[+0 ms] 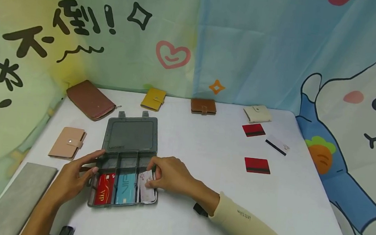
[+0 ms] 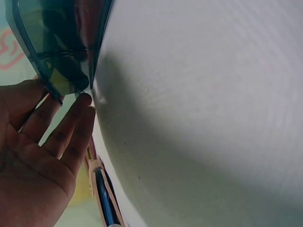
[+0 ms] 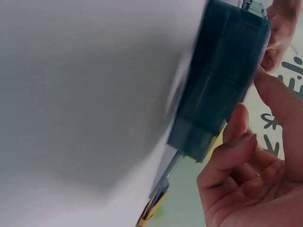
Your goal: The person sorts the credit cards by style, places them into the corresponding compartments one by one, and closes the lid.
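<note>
A dark translucent compartment box lies on the table, its lid folded back. Its front row holds a red VIP card, a blue card and white cards. My left hand touches the box's left rim with thumb and fingers extended; in the left wrist view, its fingers lie straight against a box corner. My right hand reaches in from the right, thumb and index finger pinching a white card at the front right compartment. The box hides that card in the right wrist view.
Two red cards and a white striped card lie at the right. A brown wallet, yellow wallet, small brown wallet and cream wallet line the back. A beige wallet and grey slab lie left.
</note>
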Action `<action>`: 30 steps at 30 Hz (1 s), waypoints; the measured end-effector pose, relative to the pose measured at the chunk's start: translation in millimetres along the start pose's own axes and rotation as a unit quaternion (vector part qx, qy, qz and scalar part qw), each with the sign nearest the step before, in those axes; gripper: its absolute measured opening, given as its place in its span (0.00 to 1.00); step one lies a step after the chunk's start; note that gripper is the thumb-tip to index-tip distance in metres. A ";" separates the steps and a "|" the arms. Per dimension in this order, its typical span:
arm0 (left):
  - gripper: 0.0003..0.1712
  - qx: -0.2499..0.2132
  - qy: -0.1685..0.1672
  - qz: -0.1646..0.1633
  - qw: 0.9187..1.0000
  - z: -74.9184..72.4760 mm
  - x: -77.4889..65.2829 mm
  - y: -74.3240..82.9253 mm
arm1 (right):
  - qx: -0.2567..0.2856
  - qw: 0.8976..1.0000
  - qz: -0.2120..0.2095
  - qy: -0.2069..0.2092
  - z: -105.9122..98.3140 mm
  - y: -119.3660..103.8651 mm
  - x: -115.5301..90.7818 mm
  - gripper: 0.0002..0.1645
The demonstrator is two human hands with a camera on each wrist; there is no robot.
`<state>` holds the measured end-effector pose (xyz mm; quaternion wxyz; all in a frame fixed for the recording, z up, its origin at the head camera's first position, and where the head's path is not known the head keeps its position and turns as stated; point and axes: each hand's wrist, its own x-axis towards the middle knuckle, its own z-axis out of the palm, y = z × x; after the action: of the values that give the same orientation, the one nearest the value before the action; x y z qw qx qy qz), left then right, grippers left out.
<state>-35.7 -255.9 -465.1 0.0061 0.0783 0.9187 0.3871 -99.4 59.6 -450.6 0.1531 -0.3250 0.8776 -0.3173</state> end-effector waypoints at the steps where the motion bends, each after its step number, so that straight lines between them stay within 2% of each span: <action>1: 0.38 0.001 0.000 0.000 1.000 -0.2 0.2 0.4 | -0.010 1.000 -0.007 0.002 -0.2 1.4 -0.9 0.23; 3: 0.38 0.001 0.001 -0.001 1.000 -0.1 0.5 0.5 | -0.018 1.000 -0.014 0.002 -1.9 5.7 -2.9 0.24; 6: 0.38 -0.002 -0.002 0.000 1.000 0.4 1.1 0.4 | 0.001 1.000 -0.015 0.001 -8.3 16.9 -8.3 0.25; 14: 0.39 0.009 0.001 -0.008 1.000 -0.9 0.1 0.6 | 0.035 0.999 0.034 0.017 -43.4 63.7 -33.9 0.27; 17: 0.39 0.006 0.000 -0.011 1.000 -1.2 -0.1 0.8 | 0.039 0.998 0.048 0.025 -61.8 86.8 -50.2 0.30; 22: 0.39 0.003 -0.005 -0.020 1.000 -1.3 0.1 1.6 | 0.025 0.994 0.097 0.047 -95.8 128.8 -84.7 0.33; 30: 0.39 0.008 -0.009 -0.024 1.000 -0.9 0.8 -0.6 | -0.038 0.977 0.193 0.081 -136.2 194.4 -139.6 0.36</action>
<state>-36.6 -256.9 -464.9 0.0224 0.0599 0.9233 0.3788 -152.5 329.4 -467.1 0.1277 -0.1285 0.9447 -0.2732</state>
